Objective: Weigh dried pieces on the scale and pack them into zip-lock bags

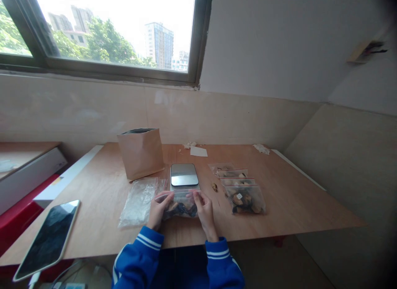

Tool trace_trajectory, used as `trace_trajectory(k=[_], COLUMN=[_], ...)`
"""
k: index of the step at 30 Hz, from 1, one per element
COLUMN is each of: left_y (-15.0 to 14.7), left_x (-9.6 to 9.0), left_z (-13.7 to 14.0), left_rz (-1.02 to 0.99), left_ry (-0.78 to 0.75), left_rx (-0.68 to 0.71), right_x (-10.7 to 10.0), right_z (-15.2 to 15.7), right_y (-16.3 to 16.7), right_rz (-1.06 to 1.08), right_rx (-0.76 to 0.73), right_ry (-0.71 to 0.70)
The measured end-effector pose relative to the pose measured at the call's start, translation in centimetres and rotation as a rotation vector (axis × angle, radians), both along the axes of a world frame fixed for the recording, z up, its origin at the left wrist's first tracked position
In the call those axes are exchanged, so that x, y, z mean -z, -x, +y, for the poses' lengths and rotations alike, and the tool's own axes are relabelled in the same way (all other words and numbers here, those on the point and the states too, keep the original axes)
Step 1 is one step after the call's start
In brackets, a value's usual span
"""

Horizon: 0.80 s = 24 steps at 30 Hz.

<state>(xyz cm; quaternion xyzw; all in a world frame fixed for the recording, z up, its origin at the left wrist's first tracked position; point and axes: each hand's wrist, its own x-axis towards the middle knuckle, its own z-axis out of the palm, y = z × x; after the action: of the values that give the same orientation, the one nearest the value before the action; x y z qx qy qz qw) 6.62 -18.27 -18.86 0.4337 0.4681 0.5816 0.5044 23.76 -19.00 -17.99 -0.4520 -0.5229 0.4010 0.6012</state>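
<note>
A clear zip-lock bag (181, 207) with dark and tan dried pieces, perhaps mushrooms, lies at the table's front. My left hand (160, 208) pinches its top edge near the left corner, and my right hand (203, 210) pinches the same edge at the right. Just beyond the bag stands a kitchen scale (184, 174) with a shiny metal top, its front partly hidden. Flat clear plastic bags (138, 202) lie left of my left hand. Off to the right, several filled zip-lock bags (246, 200) overlap in a row, the nearest with a small white packet inside.
An upright brown paper pouch (142, 152) with its top open stands at the back left. One loose dried piece (214, 187) lies right of the scale. A white paper (199, 151) lies behind it. A phone (48, 237) with a cable rests at the left edge.
</note>
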Motion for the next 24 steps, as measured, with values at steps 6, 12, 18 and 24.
trace_trajectory(k=[6,12,18,24], left_y=[-0.16,-0.02,-0.29,-0.44], left_x=[-0.33,-0.12,-0.46,-0.42], left_z=[-0.17,-0.17,-0.38,-0.53], left_rz=[0.082,0.076,0.064,0.111], left_ry=[-0.025,-0.038,-0.015,-0.047], left_rx=[0.032,0.031,0.063,0.090], right_x=[0.50,-0.01,0.05,0.30], right_z=[0.10,0.57,0.17,-0.02], right_y=[0.31,0.31,0.17,0.74], right_rz=[-0.025,0.042,0.047,0.078], right_rx=[0.151,0.024,-0.005,0.100], right_ry=[0.037,0.066,0.090,0.081])
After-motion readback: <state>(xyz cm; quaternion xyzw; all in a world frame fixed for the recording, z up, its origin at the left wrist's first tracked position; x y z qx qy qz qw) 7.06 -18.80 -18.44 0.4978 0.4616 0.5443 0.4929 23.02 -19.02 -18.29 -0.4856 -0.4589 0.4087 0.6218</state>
